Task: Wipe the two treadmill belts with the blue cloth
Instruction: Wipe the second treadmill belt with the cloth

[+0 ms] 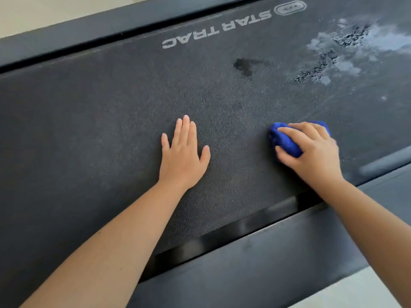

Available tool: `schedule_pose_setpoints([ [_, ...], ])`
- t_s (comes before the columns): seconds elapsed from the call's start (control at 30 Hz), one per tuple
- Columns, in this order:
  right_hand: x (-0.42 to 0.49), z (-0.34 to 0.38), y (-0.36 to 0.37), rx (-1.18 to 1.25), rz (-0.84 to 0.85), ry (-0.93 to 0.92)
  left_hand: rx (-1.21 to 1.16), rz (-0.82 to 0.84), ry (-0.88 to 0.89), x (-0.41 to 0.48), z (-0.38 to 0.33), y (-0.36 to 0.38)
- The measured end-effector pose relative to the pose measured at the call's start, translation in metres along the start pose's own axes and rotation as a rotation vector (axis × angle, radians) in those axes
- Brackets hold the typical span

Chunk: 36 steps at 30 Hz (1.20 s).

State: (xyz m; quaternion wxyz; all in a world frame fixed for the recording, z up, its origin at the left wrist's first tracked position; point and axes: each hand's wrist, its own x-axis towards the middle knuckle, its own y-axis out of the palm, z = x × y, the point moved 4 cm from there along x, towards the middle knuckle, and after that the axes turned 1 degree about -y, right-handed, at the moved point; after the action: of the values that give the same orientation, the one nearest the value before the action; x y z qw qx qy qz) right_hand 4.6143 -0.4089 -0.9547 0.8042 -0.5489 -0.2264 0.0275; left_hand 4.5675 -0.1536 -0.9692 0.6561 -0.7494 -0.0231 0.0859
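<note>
Treadmill belt [89, 130] bears flat left hand [183, 156]; right hand [311, 152] clutches blue cloth [287, 143].

The bunched blue cloth [287, 142] lies on the dark textured treadmill belt [111, 121], which bears pale wet smears.

Noted flat on the belt [111, 130], near its middle: left hand [183, 156]. To its right, well apart, also on the belt: right hand [311, 152], atop the cloth [287, 142], fingers round it. Beyond both hands, toward the far edge: lettering [216, 30], a spot [243, 65] just nearer, a smear [347, 47] to the right. Along the near edge: near rail [278, 247]. Along the far edge: far rail [66, 38].
</note>
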Motion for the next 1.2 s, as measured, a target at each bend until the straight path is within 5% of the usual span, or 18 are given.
schedule_pose_setpoints([
  [0.17, -0.001, 0.008, 0.002, -0.067, -0.074, 0.150, 0.002, 0.003, -0.003, -0.001, -0.003, -0.001],
  [0.4, -0.040, 0.098, 0.020, -0.051, -0.068, -0.002, 0.025, -0.007, 0.000, -0.003, -0.003, -0.001],
  [0.73, -0.039, 0.101, 0.019, -0.100, -0.069, -0.012, 0.035, 0.033, -0.011, 0.002, -0.005, -0.012],
  [0.97, -0.034, 0.069, 0.011, -0.020, -0.049, -0.141, -0.017, 0.012, -0.094, 0.006, -0.052, -0.003],
  [1.2, -0.007, -0.039, -0.016, -0.010, 0.025, -0.038, 0.031, 0.010, -0.218, -0.010, -0.093, 0.006],
])
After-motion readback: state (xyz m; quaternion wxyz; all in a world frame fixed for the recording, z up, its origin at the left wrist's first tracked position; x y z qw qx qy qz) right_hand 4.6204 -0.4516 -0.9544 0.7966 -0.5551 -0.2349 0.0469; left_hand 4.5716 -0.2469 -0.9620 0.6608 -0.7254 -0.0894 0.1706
